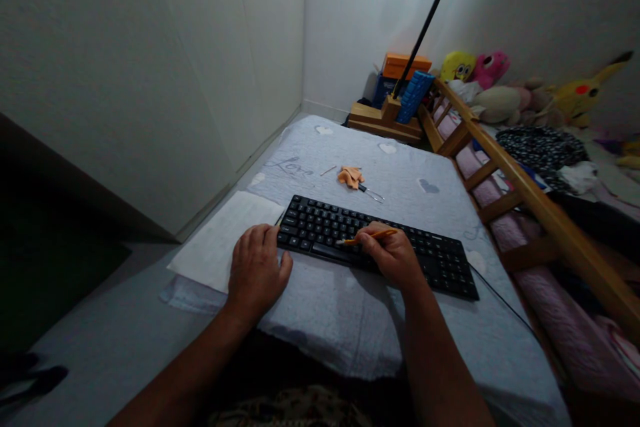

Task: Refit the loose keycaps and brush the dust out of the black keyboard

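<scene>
A black computer keyboard (320, 225) lies at a slant on the cloth-covered table. My right hand (393, 255) is closed around a slim orange brush (376, 235), whose pale tip touches or hovers just over the keys near the space bar. My left hand (256, 267) lies flat, palm down, over a white sheet (210, 240), its fingertips beside the keyboard's left end. A thin dark sliver shows by those fingertips; its kind is unclear. Beyond the keyboard sit a crumpled orange cloth (350, 177), a wire-ended tool with a dark handle (373, 193) and a small thin stick (329, 171).
The table's grey-blue cover (330, 320) has hearts and lettering. A cable (500, 297) runs from the keyboard to the right. A wooden bed rail (530, 193) with plush toys behind it borders the right side. White cabinet doors (210, 67) stand left; a lamp pole (425, 23) rises behind.
</scene>
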Demonstrator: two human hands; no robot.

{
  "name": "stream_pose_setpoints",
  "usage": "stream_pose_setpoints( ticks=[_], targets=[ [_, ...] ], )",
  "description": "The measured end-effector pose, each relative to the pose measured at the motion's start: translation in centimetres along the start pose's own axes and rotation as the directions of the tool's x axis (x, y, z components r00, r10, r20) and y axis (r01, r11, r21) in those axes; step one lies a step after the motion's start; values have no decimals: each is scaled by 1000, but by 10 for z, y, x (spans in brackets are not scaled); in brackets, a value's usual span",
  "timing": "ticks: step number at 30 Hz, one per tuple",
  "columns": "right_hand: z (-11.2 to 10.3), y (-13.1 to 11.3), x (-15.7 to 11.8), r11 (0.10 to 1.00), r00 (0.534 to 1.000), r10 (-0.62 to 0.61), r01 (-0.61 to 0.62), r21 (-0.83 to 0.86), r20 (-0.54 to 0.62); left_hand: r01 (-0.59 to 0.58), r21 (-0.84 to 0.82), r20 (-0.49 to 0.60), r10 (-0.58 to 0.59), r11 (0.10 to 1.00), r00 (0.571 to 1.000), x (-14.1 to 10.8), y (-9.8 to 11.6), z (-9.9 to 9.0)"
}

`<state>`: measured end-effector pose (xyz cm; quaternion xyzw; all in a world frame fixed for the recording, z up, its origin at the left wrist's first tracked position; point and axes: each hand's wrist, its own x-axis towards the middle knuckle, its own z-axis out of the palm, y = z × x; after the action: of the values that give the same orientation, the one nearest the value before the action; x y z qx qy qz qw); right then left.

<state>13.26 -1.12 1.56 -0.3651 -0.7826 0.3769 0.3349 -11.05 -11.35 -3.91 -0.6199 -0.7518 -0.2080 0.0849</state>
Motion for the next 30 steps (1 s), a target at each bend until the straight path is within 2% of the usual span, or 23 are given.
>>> stream_pose_setpoints(
  ticks=[5,10,15,17,20,25,30],
  targets=[
    [-3,0,-2,991,994,62,-71,111,85,-5,-2,-13,5,1000,1000,0,-1,1],
    [-3,4,-2,980,997,50,-59,192,51,-9,-12,-16,8,1000,1000,0,0,0],
    [2,7,1,996,990,-38,48,70,-133,-9,-15,-20,9,1000,1000,0,1,-1],
    [4,9,4,995,981,-93,96,11,-170,-7,-20,-21,7,1000,1000,0,1,-1],
    [9,12,7,993,978,-121,117,-33,-169,2,-25,-20,-2,1000,1000,0,1,-1],
    [14,14,8,991,986,-98,84,-103,-132,-4,-16,-23,3,1000,1000,0,1,-1],
    [8,9,5,997,994,-70,66,-44,-84,-3,-2,-17,3,1000,1000,0,1,0]
  ],
)
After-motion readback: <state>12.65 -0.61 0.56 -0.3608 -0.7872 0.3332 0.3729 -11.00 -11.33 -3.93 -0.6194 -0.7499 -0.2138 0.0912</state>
